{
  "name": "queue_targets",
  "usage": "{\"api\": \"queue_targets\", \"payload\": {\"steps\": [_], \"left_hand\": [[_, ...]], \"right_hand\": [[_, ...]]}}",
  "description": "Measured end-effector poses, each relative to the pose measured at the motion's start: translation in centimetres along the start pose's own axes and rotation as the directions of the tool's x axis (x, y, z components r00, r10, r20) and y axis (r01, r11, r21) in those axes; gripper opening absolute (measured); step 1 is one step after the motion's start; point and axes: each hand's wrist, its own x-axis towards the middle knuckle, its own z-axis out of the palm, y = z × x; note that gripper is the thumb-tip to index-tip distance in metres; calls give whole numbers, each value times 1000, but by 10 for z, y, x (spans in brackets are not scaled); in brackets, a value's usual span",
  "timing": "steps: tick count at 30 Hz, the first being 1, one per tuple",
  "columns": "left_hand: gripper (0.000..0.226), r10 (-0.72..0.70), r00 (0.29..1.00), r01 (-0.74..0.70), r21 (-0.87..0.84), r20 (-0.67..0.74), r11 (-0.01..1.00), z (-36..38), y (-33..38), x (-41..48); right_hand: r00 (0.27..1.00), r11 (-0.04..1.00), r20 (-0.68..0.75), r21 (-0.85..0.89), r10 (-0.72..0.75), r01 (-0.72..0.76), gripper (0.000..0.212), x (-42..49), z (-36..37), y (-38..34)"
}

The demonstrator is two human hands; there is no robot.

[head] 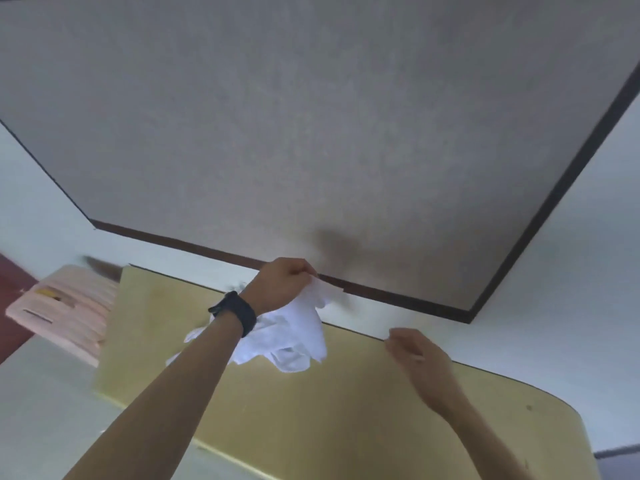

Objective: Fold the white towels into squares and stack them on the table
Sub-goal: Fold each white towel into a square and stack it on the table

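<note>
A crumpled white towel hangs in the air above the far edge of the yellow table. My left hand, with a black watch on its wrist, is shut on the towel's upper corner and holds it up. My right hand is to the right of the towel, apart from it, fingers loosely curled with nothing in them. The picture is blurred by motion.
A pink slatted basket stands to the left of the table, holding something yellow. Behind the table is a white wall, and a grey carpet with a dark border fills the upper part of the view. No folded towels are in view.
</note>
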Motion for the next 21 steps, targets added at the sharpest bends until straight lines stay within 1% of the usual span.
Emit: {"api": "queue_targets", "payload": {"steps": [2,4,5,6,8,10,12,15,17,19,21], "left_hand": [[22,76,992,-75,-21,97,997,16,20,-16],[21,123,973,-121,-22,198,992,39,36,-28],[22,138,962,-141,-6,235,990,52,42,-33],[22,152,954,-161,15,258,987,64,46,-36],[18,160,953,-173,27,259,985,89,50,-42],[12,164,961,-169,4,224,986,112,47,-49],[8,167,955,-188,65,244,980,138,41,-58],[22,143,931,-214,183,336,960,178,24,-73],[17,109,939,-186,214,326,959,197,8,-79],[26,107,947,-189,253,304,949,206,-4,-83],[29,109,944,-205,295,311,933,211,-12,-86]], "right_hand": [[994,995,-51,-2,-99,99,38,-9,-11,-29],[989,984,-8,-97,-150,149,54,-15,-16,-46],[986,970,26,-176,-164,166,57,-18,-18,-49],[983,948,53,-258,-176,183,51,-19,-20,-50],[978,873,78,-440,-195,209,27,-21,-28,-42],[970,800,59,-555,-234,227,25,-25,-40,-30],[967,788,41,-573,-249,228,24,-32,-58,-19],[977,793,36,-577,-212,193,25,-48,-87,1],[986,796,30,-587,-164,150,24,-60,-105,21],[992,804,-1,-587,-124,99,24,-70,-121,46],[995,794,-21,-603,-103,69,25,-79,-131,70]]}}
